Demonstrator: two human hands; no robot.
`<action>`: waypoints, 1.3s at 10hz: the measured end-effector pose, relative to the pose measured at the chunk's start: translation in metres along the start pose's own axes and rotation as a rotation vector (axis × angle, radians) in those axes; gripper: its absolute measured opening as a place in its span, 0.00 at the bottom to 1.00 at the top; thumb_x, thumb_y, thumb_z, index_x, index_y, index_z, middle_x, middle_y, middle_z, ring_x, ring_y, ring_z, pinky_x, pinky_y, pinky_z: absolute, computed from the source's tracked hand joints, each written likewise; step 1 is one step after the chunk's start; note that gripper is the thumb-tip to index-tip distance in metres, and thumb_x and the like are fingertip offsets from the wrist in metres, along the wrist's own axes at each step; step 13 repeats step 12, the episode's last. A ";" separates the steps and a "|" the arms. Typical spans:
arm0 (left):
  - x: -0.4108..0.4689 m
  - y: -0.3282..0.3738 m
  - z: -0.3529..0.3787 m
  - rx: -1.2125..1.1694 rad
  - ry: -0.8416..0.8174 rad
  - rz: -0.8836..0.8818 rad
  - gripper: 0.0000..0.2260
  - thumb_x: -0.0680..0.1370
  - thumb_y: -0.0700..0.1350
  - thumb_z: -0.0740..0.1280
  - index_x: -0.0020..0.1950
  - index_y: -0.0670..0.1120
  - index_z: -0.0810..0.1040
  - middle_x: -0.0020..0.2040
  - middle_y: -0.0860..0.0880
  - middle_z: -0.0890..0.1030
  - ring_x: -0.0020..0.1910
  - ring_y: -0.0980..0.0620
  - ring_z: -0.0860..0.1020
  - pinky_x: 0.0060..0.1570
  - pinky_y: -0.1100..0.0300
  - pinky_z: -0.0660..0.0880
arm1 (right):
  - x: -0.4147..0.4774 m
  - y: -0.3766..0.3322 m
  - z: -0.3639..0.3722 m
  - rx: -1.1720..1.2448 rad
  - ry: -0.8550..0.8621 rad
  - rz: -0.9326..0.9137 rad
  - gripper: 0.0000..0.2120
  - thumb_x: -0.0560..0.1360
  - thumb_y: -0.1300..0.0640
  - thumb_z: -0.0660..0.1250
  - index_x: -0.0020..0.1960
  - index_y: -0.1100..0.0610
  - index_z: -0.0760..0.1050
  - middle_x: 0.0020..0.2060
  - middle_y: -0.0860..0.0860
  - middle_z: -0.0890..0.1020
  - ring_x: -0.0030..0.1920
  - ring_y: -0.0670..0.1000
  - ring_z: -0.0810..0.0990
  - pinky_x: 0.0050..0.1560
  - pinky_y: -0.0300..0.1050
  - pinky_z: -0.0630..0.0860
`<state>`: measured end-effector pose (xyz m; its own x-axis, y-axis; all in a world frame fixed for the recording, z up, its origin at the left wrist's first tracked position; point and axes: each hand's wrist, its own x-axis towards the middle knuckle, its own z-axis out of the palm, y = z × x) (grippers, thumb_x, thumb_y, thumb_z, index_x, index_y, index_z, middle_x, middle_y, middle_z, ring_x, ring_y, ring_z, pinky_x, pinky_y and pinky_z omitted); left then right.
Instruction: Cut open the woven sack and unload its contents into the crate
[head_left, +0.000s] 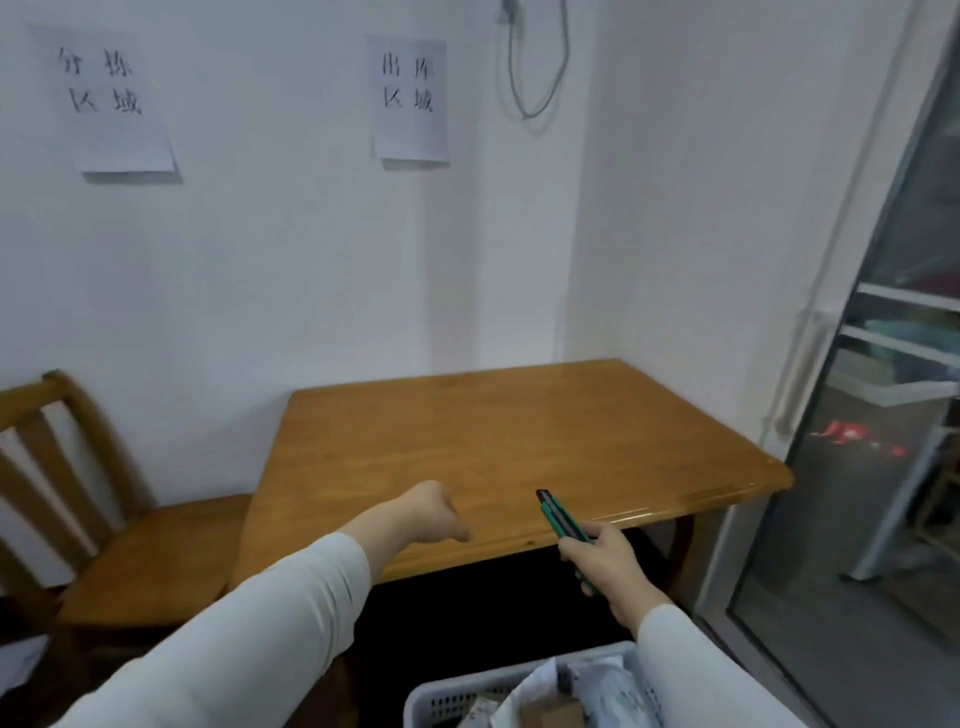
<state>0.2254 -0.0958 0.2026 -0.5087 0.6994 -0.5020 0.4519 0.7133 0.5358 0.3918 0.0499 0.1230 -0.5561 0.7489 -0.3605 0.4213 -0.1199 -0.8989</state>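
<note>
Walls: white, two paper signs taped up.
Table: wooden, in the corner.
Chair: wooden, left of table.
Glass door: right.

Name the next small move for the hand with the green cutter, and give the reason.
Probably set the cutter down on the table: the right hand holds it just over the near edge, the white crate below already holds parcels, and no sack is in view.

Small sorting/dispatch room, makeshift warehouse corner. Two paper signs taped on far white wall, Chinese text marking sorting area, outbound area. Wooden table in corner, wooden chair left, perforated plastic crate of parcels near, glass door right.
</note>
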 end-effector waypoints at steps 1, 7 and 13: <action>0.038 -0.004 -0.002 -0.023 0.039 -0.065 0.23 0.77 0.48 0.68 0.69 0.40 0.71 0.68 0.45 0.72 0.65 0.45 0.72 0.57 0.59 0.70 | 0.055 0.003 0.010 -0.038 0.012 -0.003 0.21 0.74 0.57 0.67 0.65 0.60 0.69 0.51 0.55 0.78 0.40 0.51 0.77 0.34 0.41 0.71; 0.252 0.003 -0.013 0.033 0.104 -0.330 0.24 0.77 0.48 0.68 0.71 0.43 0.69 0.69 0.46 0.73 0.67 0.46 0.72 0.64 0.55 0.70 | 0.320 0.048 0.062 -0.954 -0.081 -0.124 0.17 0.79 0.52 0.55 0.67 0.49 0.66 0.63 0.50 0.70 0.65 0.52 0.66 0.62 0.47 0.65; 0.253 -0.029 -0.019 -0.024 0.147 -0.445 0.23 0.76 0.47 0.68 0.70 0.43 0.70 0.68 0.46 0.74 0.66 0.46 0.73 0.63 0.56 0.71 | 0.322 0.050 0.075 -1.000 -0.027 -0.186 0.30 0.75 0.42 0.61 0.73 0.53 0.58 0.67 0.53 0.66 0.68 0.54 0.64 0.67 0.48 0.63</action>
